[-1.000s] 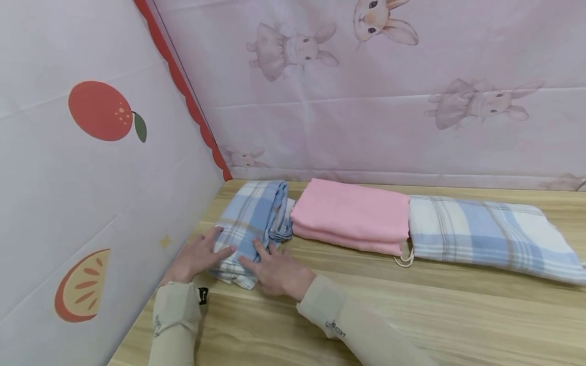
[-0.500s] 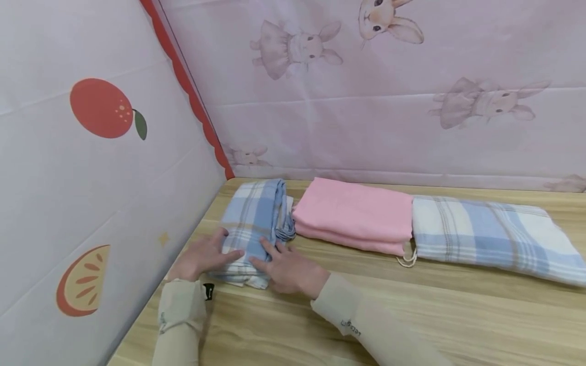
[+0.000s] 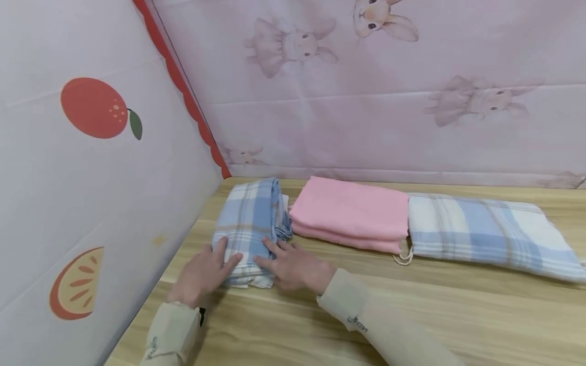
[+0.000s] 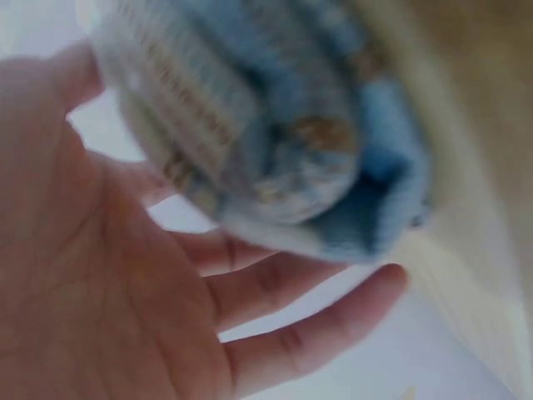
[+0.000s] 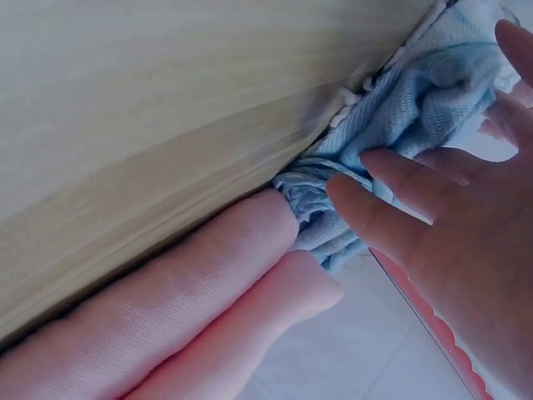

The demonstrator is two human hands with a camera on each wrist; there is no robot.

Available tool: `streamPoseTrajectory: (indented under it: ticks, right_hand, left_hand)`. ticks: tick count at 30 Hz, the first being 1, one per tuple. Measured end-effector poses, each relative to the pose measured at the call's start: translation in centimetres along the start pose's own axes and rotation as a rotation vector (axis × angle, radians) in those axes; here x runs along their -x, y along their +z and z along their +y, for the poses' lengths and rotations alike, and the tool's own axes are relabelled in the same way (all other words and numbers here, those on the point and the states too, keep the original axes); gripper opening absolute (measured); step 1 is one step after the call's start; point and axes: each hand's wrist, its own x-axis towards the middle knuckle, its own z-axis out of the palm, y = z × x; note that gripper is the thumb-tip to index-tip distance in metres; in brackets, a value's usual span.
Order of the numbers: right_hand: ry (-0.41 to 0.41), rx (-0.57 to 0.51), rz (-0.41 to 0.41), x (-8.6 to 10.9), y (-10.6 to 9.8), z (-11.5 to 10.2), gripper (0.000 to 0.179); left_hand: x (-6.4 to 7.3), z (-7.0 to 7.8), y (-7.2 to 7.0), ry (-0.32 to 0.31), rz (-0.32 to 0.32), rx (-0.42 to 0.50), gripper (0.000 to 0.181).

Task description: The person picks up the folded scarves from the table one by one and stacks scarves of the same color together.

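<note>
A folded blue-and-white plaid cloth (image 3: 247, 213) lies at the left back of the wooden table, its layers bunched along the right side. My left hand (image 3: 199, 274) rests at its near left side, fingers spread and nearly straight. On the near right side, my right hand (image 3: 297, 267) touches the cloth with extended fingertips. Rolled layers of the plaid cloth (image 4: 250, 142) show beside the left palm (image 4: 108, 275) in the left wrist view. Loose bunched folds of the cloth (image 5: 408, 108) are by the fingers in the right wrist view.
A folded pink cloth (image 3: 350, 211) lies just right of the plaid one. Beyond it is another folded plaid cloth (image 3: 490, 234), with a white cord (image 3: 404, 259) at its near left corner. A white wall sheet (image 3: 151, 193) bounds the left, a pink rabbit-print sheet (image 3: 375, 137) the back.
The near end of the plaid cloth has shifted right, and the cloth lies straighter and narrower. Both hands stay beside it, the right one slightly farther right and the left slightly lower.
</note>
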Motion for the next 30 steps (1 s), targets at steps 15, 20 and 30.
streamPoseTrajectory:
  ticks: [15, 20, 30]
  right_hand:
    - [-0.008, 0.008, -0.016, 0.6, -0.2, 1.5, 0.061]
    - [0.007, 0.044, -0.016, 0.9, -0.3, 1.0, 0.061]
    - [0.026, 0.306, 0.071, 1.6, 0.1, -2.0, 0.071]
  left_hand:
    - [1.3, 1.8, 1.6, 0.03, 0.113, -0.038, 0.05]
    - [1.3, 1.3, 1.0, 0.03, 0.058, -0.015, 0.063]
    - [-1.5, -1.4, -0.1, 0.084, 0.058, 0.154, 0.069]
